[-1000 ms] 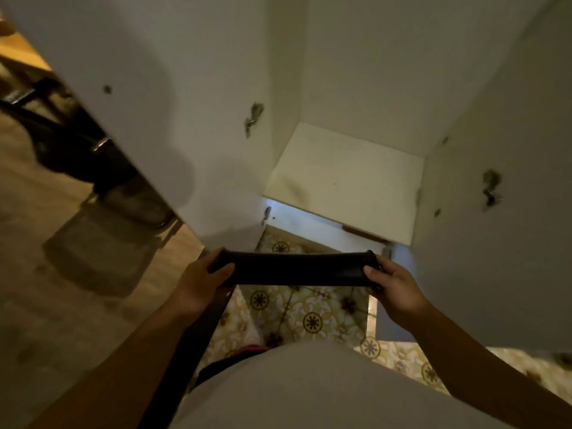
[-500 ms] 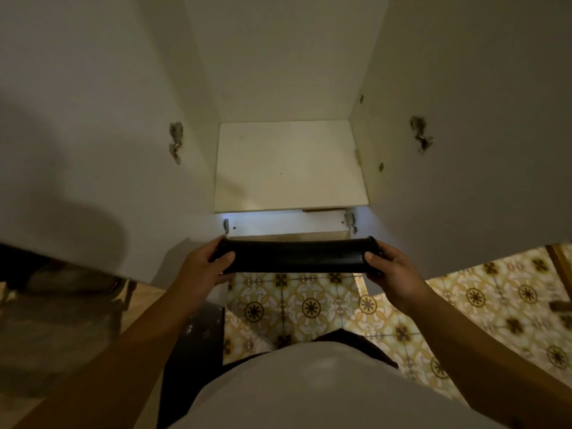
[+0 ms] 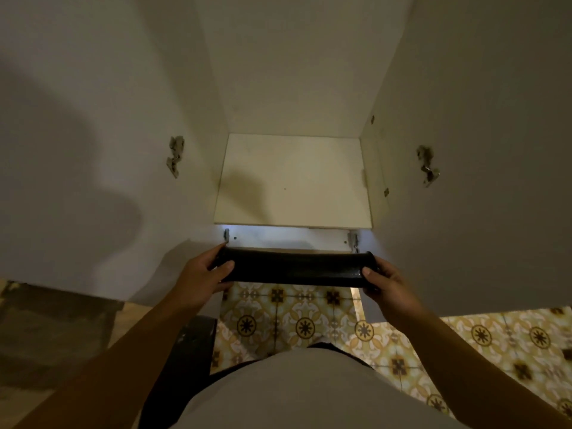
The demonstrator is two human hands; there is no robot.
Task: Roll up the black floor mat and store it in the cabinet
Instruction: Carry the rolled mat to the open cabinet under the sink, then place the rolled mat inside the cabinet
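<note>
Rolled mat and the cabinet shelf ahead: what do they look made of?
Rolled black mat: probably rubber or vinyl, smooth, with a slight sheen; it sags a little between the left hand and right hand. Cabinet shelf: looks like white laminated board, flat, matte, square-edged.

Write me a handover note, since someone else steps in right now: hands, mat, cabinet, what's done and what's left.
Left hand: gripping the left end of the rolled black mat.
Right hand: gripping the right end.
Mat: rolled, held level in front of the open cabinet, above the tiled floor.
Done: rolling; both doors open.
Left: place the roll on the bare shelf, release, probably close the doors.
</note>
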